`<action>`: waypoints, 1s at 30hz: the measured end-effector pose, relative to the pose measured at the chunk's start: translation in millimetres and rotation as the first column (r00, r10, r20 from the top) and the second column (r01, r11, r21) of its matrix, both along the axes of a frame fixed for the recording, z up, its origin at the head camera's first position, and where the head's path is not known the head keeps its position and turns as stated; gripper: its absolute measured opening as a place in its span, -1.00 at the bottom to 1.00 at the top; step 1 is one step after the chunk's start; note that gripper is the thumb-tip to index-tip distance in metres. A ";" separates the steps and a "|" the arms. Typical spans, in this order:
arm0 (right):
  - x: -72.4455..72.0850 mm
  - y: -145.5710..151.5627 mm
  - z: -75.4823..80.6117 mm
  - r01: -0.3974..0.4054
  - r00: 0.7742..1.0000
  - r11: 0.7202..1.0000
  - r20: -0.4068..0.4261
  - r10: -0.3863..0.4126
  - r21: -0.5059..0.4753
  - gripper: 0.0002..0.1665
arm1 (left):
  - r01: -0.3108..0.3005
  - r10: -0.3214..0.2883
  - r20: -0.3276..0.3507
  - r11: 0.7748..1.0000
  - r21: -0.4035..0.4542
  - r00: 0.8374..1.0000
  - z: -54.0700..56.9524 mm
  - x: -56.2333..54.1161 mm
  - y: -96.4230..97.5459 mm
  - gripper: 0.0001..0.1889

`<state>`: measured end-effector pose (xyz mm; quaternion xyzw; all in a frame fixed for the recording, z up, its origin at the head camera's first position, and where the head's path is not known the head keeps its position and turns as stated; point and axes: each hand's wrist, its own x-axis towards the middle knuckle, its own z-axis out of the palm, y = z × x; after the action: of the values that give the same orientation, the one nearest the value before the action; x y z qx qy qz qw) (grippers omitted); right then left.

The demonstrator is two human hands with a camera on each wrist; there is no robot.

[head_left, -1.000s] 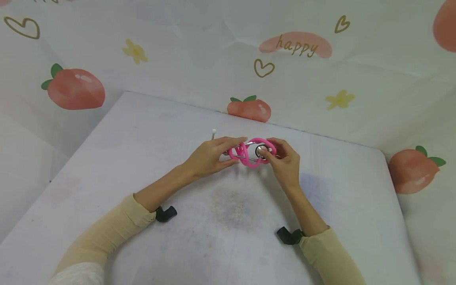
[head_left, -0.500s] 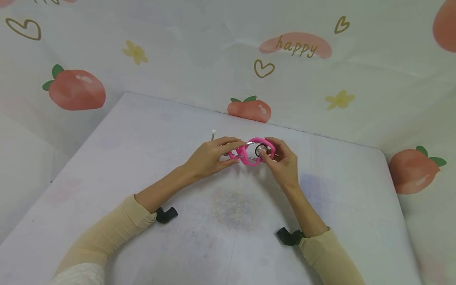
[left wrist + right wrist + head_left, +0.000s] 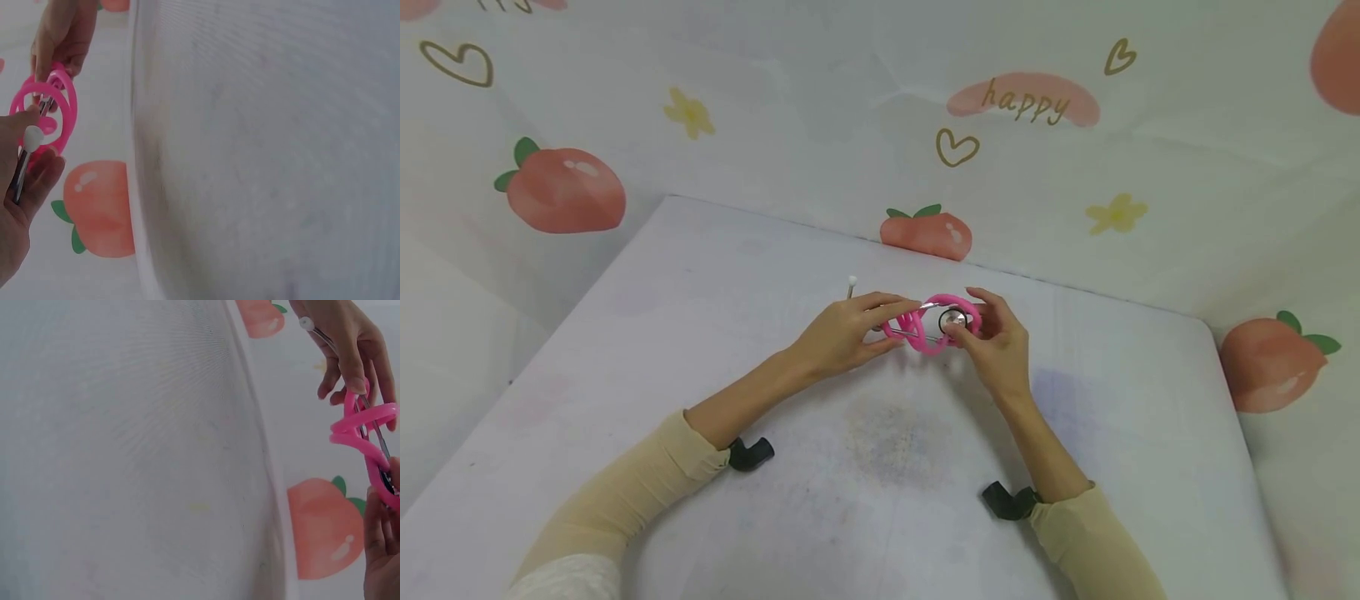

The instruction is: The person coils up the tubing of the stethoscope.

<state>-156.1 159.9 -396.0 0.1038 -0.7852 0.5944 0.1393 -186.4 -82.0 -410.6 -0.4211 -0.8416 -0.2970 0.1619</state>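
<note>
Between my two hands is a stethoscope [image 3: 913,327] with bright pink tubing wound in loops round its metal tubes. My left hand [image 3: 842,333] grips its left end, fingers above and thumb below. A metal ear tube with a white eartip [image 3: 852,281] sticks up behind that hand; the eartip [image 3: 33,134] also shows large in the left wrist view. On the right, my right hand [image 3: 1000,342] pinches the round silver chestpiece [image 3: 953,321] and the pink loop beside it, thumb in front. In the right wrist view the coiled tubing [image 3: 362,434] spans the space between both hands.
A white table [image 3: 880,517] with faint stains lies under the hands. Behind it stands a white backdrop [image 3: 820,108] printed with peaches, flowers and hearts. Black curved mounts [image 3: 751,454] are worn at both wrists, close over the table.
The right index finger has lifted away from the pink loop, and the chestpiece face shows more fully. Both hands otherwise stay nearly in place; the view has shifted slightly.
</note>
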 end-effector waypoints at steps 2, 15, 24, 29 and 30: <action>-0.1 -0.3 1.1 0.003 1.000 1.000 0.003 -0.003 -0.005 -0.40 | 0.001 -0.001 0.006 1.000 0.010 1.000 -0.1 0.3 0.2 -0.36; -1.0 -2.1 0.2 0.034 0.999 0.999 0.037 -0.034 -0.011 -0.48 | 0.002 -0.005 -0.061 0.998 -0.059 0.998 4.4 2.5 1.2 -0.41; -0.4 -5.4 -0.7 0.067 0.996 0.996 -0.058 -0.063 0.056 -0.57 | -0.003 0.000 -0.054 0.999 -0.053 0.999 2.8 2.5 2.5 -0.42; 1.0 -6.5 2.5 0.066 0.995 0.991 -0.076 -0.057 0.120 -0.58 | -0.020 0.018 -0.035 0.999 -0.044 0.999 3.2 1.0 2.3 -0.44; 1.3 -6.6 3.1 0.063 0.996 0.990 -0.075 -0.054 0.125 -0.58 | -0.024 0.023 -0.030 0.999 -0.046 0.999 2.8 0.6 2.2 -0.44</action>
<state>-154.8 153.3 -392.9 0.1106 -0.8187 0.5348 0.1775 -185.8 -79.8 -407.8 -0.4190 -0.8507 -0.2694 0.1680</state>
